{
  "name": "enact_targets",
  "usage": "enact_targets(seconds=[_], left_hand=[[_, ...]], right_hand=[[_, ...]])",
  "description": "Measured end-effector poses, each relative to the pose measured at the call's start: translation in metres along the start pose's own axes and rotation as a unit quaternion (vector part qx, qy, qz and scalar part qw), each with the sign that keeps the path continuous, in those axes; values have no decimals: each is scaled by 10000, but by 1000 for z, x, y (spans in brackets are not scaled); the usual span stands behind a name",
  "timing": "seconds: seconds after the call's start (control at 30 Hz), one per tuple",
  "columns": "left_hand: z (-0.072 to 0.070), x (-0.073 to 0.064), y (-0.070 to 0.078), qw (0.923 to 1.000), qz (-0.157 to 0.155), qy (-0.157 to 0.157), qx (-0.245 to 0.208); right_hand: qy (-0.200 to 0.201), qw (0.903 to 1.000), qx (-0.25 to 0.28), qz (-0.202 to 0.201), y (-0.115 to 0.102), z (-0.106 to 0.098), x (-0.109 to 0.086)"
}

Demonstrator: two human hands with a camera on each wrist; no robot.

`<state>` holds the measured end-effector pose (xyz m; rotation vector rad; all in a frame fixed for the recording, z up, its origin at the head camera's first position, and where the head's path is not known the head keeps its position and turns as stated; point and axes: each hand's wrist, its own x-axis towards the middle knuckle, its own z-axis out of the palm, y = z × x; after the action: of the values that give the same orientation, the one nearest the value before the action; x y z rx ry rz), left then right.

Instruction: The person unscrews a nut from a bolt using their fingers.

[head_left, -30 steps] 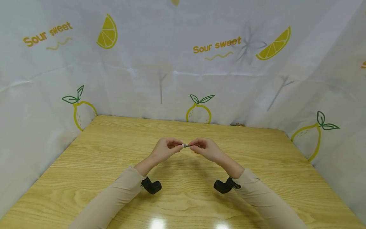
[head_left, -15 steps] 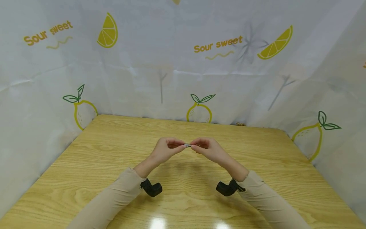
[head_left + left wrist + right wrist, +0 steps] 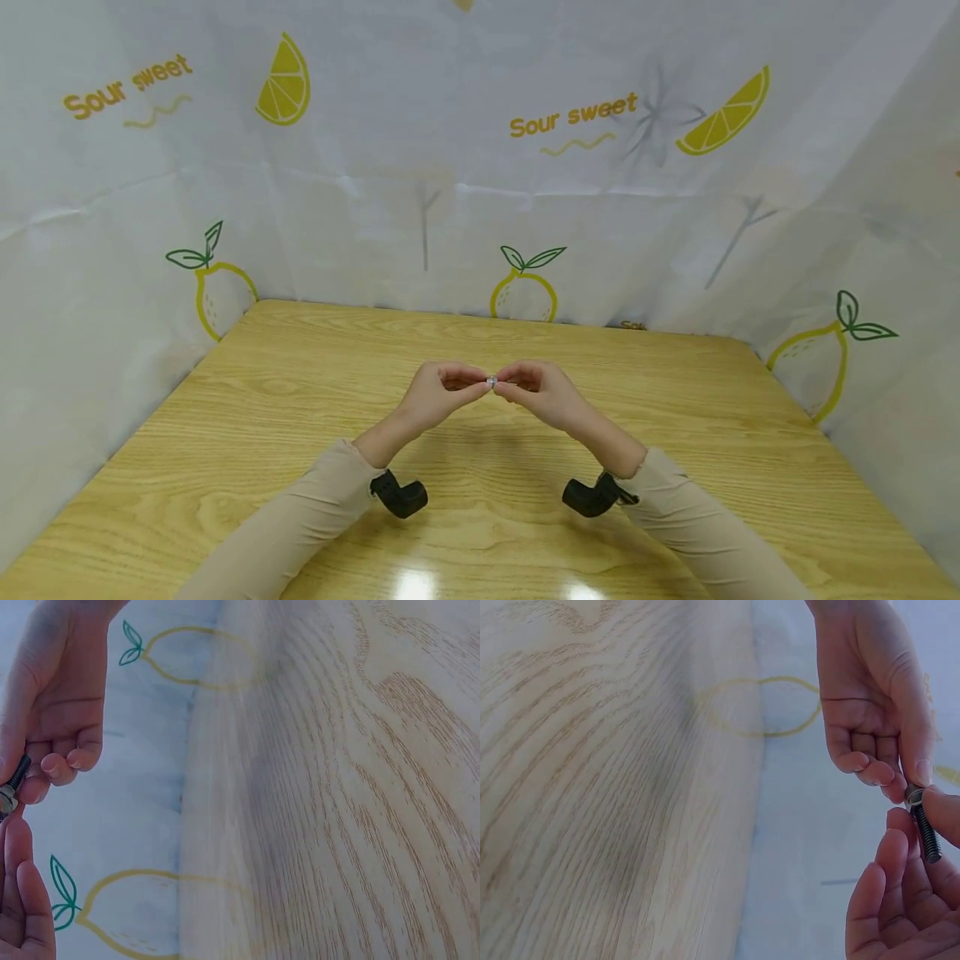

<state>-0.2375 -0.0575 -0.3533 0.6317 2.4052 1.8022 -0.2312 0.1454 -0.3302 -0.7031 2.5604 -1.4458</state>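
Both hands meet above the table around a small metal bolt (image 3: 492,382). The left hand (image 3: 435,396) pinches its head end between thumb and fingertips. From the other side, the right hand (image 3: 551,396) pinches the bolt close to that end, with its thumb at a shiny nut-like collar (image 3: 7,799). The dark threaded shank (image 3: 928,836) points toward the right palm and shows between thumb and fingers in the right wrist view. Fingertips of both hands hide part of the head and collar. The other fingers of each hand are bent loosely.
A wood-grain table (image 3: 480,542) lies beneath the hands. Behind it and along its sides hangs a white cloth (image 3: 360,225) printed with lemons. Black camera mounts sit at the left wrist (image 3: 399,495) and right wrist (image 3: 592,495).
The right hand has moved in along the bolt toward the left hand. The shank that showed between the hands a second ago is now mostly covered by the right fingers.
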Motion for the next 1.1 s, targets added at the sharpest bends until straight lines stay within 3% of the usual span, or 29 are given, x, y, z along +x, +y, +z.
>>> enact_targets(seconds=[0.47,0.8,1.1], left_hand=[[1,0,1,9998,-99,79,-151],[2,0,1,9981,-380,146,-461],[2,1,1,9979,-473,170,-405]], right_hand=[[232,9979,-370,-473,0,3,0],[515,9904,-773,-1025,2,8,0],[592,9856,-1033,-1204,2,9,0]])
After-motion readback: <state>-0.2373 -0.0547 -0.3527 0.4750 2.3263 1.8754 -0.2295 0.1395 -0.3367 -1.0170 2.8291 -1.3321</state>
